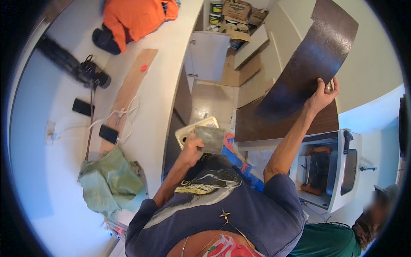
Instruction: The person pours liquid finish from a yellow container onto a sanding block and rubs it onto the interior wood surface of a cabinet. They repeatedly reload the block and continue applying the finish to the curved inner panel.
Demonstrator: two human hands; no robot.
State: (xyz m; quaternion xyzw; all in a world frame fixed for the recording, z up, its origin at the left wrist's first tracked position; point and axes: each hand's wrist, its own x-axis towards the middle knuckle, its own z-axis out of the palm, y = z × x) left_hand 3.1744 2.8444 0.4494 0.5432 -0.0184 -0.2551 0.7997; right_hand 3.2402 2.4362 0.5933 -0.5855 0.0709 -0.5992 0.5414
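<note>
My left hand (191, 150) is closed around a flat grey rectangular spreader (212, 139). Just behind it, partly covered by the spreader, is a pale yellow rectangular can (205, 121) with a round opening. My right hand (323, 95) pinches the edge of a thin, dark brown laminate sheet (321, 43). The sheet bends upward from its lower end, which hangs over or rests on a brown wood-grain panel (295, 124); I cannot tell if they touch.
On the left, a long white countertop (158, 92) bears an orange garment (132, 19), two phones, white cables and a green cloth (111, 180). A white cabinet with an open front (319, 171) stands right. Boxes and cans fill the back. Another person in green (329, 240) is at lower right.
</note>
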